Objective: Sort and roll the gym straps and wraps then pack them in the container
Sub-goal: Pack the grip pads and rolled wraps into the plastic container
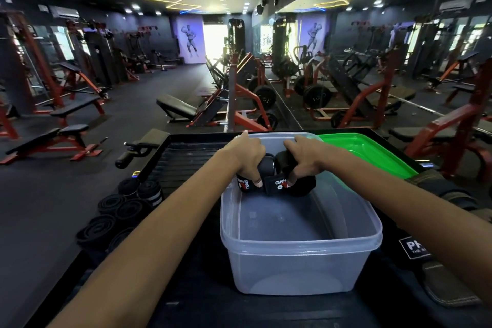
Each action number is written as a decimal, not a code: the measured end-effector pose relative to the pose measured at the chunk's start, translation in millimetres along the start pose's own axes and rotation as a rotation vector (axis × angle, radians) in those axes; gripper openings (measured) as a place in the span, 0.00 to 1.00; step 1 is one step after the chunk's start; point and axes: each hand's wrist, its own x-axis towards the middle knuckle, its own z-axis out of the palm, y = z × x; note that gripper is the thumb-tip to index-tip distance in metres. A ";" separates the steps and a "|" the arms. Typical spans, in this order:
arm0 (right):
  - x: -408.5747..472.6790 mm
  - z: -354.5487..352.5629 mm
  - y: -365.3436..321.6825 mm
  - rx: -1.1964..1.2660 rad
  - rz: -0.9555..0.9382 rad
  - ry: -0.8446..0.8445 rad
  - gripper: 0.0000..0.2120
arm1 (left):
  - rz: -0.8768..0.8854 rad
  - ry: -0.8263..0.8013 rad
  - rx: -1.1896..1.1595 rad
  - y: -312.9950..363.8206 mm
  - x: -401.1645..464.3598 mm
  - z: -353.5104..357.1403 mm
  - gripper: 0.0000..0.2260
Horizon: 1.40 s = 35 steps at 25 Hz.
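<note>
Left fingers [257,178] pinch one rolled wrap [246,185]; right fingers [291,180] pinch its twin [277,184]. Both rolls sit side by side at the container's [300,245] far end, straight beneath the fingers; seating them probably means pushing down.

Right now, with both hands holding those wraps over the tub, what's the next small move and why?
Probably lower both wraps to the floor at the far end of the clear container and let go. The left hand and right hand each grip a black wrap above its far end, the tub looks empty below, and rolled straps still wait on the left.
</note>
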 end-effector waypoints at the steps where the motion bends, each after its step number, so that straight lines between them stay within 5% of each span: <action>1: 0.1 0.3 0.8 0.029 0.011 -0.005 0.40 | 0.006 0.024 -0.004 0.2 -0.1 0.7 0.23; 8: 1.5 5.5 -7.9 -0.166 -0.012 0.043 0.44 | 0.009 0.020 0.039 3.4 -1.0 0.2 0.23; 22: -2.2 1.3 -4.9 -0.175 -0.044 0.085 0.44 | -0.026 -0.001 -0.130 3.0 -2.9 2.4 0.24; 25: -7.3 -8.9 4.2 0.022 -0.072 0.135 0.40 | -0.057 0.001 -0.242 1.6 -6.3 0.2 0.27; 29: -24.2 -14.8 23.0 0.436 -0.110 0.257 0.21 | -0.089 0.111 -0.483 -4.4 -13.4 -3.4 0.31; 35: -64.3 -8.1 26.7 0.677 -0.039 0.417 0.11 | -0.102 0.246 -0.757 4.9 -42.1 -11.3 0.22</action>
